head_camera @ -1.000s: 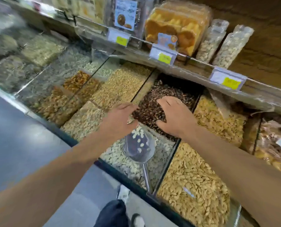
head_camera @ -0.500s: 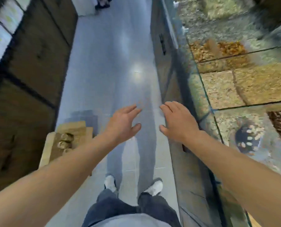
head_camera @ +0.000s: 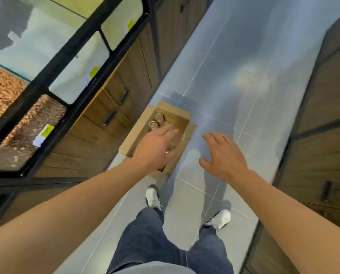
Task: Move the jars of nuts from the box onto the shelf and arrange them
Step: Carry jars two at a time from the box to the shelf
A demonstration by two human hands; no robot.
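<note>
Cardboard, plain brown and matte, forms the open box (head_camera: pixel 177 117) that sits on the glossy grey tiled floor (head_camera: pixel 234 76), flaps splayed, tight against the wood-grain cabinet doors (head_camera: pixel 113 123) at nine o'clock. Inside it, toward its eleven o'clock corner, stand two round jars (head_camera: pixel 156 120) with clear tops showing pale nuts; anything else in the box is hidden by the left hand (head_camera: pixel 155 149). That hand hovers above the box, fingers straight and spread, gripping nothing. At three o'clock of it the right hand (head_camera: pixel 222 157) hangs over bare tile, fingers likewise loose and wide. Glass-fronted, black-framed bins (head_camera: pixel 26 123) of brown nuts sit above the cabinets.
</note>
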